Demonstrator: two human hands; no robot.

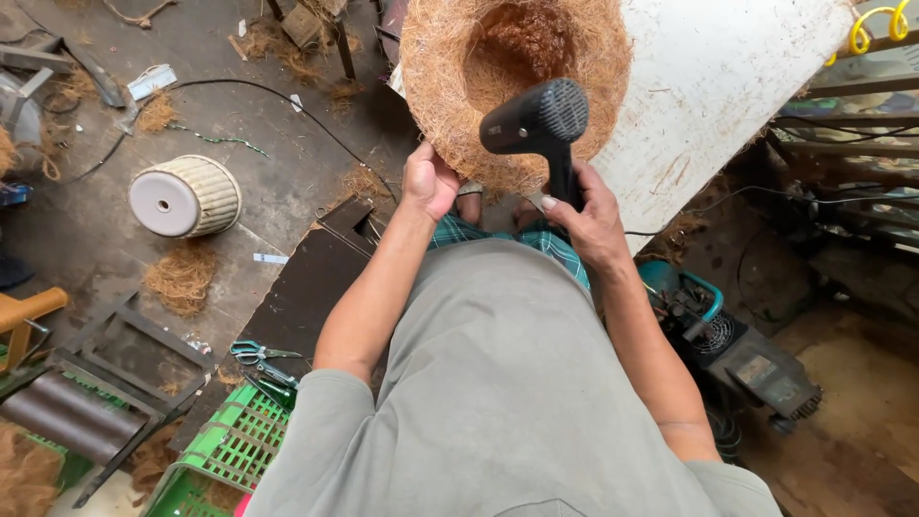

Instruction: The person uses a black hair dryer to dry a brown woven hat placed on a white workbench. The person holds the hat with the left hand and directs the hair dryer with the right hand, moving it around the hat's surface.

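Note:
A round bowl-shaped pot of brown coconut fibre (450,67) rests on my lap with its hollow facing up. My left hand (428,180) grips its near rim from below. My right hand (589,218) holds the handle of a black hair dryer (536,120), whose head hangs over the pot's right side with the rear grille toward me. A black cord runs from the dryer off to the right.
A white board (708,86) leans at the right. On the floor lie a white ribbed pot (187,196), fibre clumps, scissors (260,356), a green crate (225,450), a dark board (306,292) and a machine with a fan (737,354).

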